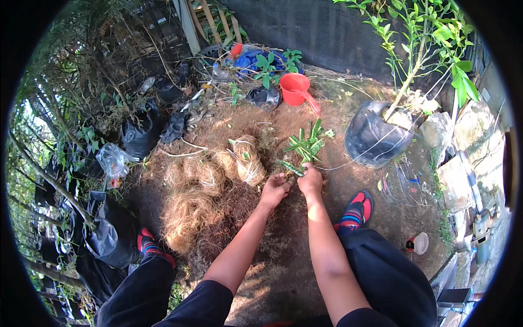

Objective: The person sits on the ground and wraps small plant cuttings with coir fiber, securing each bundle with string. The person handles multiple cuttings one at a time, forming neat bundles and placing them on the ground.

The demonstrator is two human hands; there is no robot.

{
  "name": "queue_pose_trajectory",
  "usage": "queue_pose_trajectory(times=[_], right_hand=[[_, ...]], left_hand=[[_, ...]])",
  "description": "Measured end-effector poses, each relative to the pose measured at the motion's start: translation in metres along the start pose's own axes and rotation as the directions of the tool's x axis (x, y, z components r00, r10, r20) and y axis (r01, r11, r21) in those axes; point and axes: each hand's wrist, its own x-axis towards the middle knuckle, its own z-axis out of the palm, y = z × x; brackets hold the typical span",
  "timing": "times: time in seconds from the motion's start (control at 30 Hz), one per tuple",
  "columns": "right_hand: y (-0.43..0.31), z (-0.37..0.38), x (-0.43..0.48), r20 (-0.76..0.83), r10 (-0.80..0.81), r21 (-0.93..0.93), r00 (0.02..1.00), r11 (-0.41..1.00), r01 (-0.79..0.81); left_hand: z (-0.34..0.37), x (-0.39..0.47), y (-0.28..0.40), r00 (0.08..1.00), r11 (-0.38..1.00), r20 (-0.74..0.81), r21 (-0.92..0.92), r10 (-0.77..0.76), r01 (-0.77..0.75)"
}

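Observation:
My right hand (310, 180) is closed around the base of a striped, snake-plant-like leaf (290, 166). Just beyond it, a heap of similar green and yellow leaves (306, 145) lies on the soil. My left hand (276, 190) hovers to the left with its fingers bent and apart, and nothing shows between them. Several balls of brown fibre tied with white string (249, 159) sit beyond and left of that hand. Green bits poke out of some of the balls. Nearer to me is a loose heap of pale fibre (184, 220), beside darker fibre (231, 216).
A red plastic dipper (295, 90) stands at the back. On the right are a potted shrub in a black plastic bag (374, 135), tangled string (398, 184) and a small tub (419, 243). Black plastic bags (110, 233) and branches line the left. My feet flank the fibre and leaves.

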Motion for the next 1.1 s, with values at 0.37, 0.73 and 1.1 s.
queue_pose_trajectory(times=[0.37,0.73,1.1], right_hand=[[0.006,-0.003,-0.018,0.065,-0.119,0.253,0.991,0.962,0.099],[0.000,0.011,0.010,-0.116,-0.008,0.055,0.993,0.998,0.015],[-0.019,-0.011,0.007,0.021,0.099,-0.046,0.995,0.994,-0.098]], left_hand=[[0.010,0.033,-0.016,0.995,0.995,-0.068,0.083,0.066,-0.061],[0.015,0.016,0.012,0.859,0.322,0.408,0.805,0.310,-0.499],[0.010,0.018,-0.016,0.808,0.350,0.286,0.791,0.515,-0.503]])
